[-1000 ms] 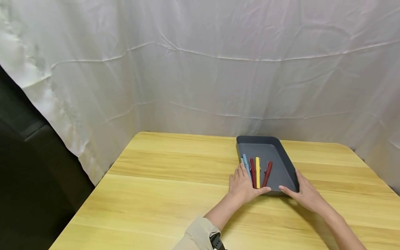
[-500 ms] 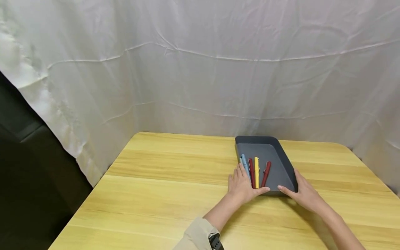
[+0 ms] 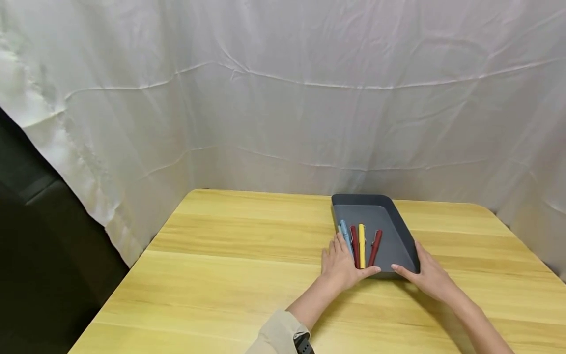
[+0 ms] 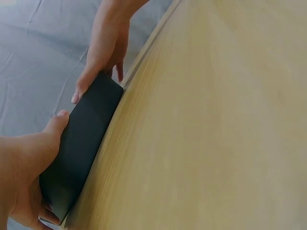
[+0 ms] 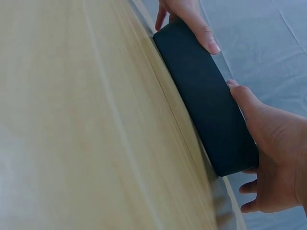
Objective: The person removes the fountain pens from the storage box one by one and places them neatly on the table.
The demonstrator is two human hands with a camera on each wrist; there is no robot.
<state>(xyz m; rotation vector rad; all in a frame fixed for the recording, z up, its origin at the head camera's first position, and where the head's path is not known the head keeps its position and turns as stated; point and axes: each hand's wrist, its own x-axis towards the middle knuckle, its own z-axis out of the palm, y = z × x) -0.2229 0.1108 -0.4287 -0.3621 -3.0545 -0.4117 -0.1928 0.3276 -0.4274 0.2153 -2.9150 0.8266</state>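
Observation:
A dark grey rectangular tray (image 3: 400,216) lies on the wooden table in the head view. My left hand (image 3: 339,265) grips its near left corner, thumb along the front rim and fingers down the left side. At the near right corner my right hand (image 3: 429,273) holds it the same way. Inside, along the left part, lie pens with clips: light blue (image 3: 346,235), dark red (image 3: 354,246), yellow (image 3: 362,246) and another dark red one (image 3: 375,247). Left fingers partly cover the blue end. Both wrist views show the tray's outer front wall (image 4: 86,139) between the hands.
The wooden table (image 3: 221,270) spreads to both sides of the tray, its back edge just behind it. A pale hanging cloth (image 3: 283,123) closes off the back and sides. Something dark (image 3: 44,255) stands past the left edge.

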